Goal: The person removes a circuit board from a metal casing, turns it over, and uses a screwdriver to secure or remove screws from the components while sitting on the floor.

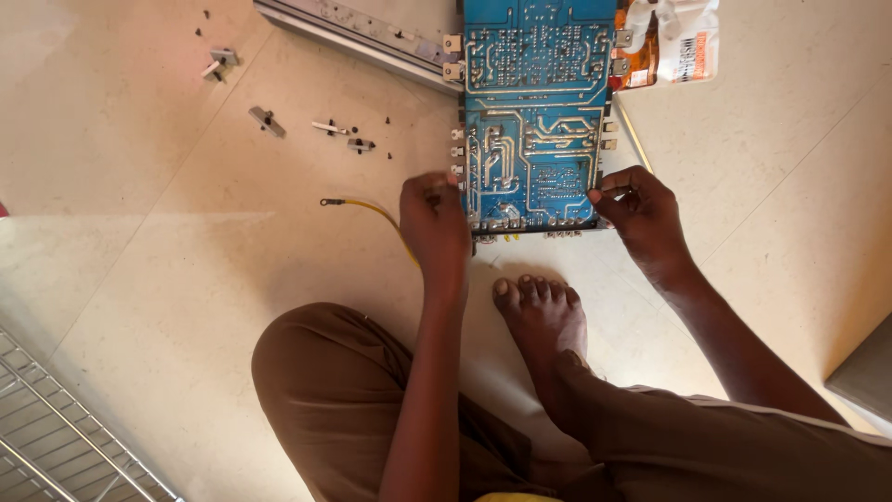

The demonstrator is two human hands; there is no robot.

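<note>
A large blue circuit board [534, 112] lies solder side up on the pale tiled floor, reaching from the top edge down to my hands. My left hand [433, 223] grips its near left edge with curled fingers. At the near right corner, my right hand [641, 214] pinches the board's edge between thumb and fingers. A yellow wire [367, 206] with a ring terminal runs from the left and passes under my left hand.
Small metal brackets and screws [265, 119] are scattered on the floor at upper left. A grey metal rail [353, 33] lies at the top beside the board. An orange and white packet [674, 42] sits upper right. A wire rack [65, 437] fills the lower left. My bare foot [541, 311] rests below the board.
</note>
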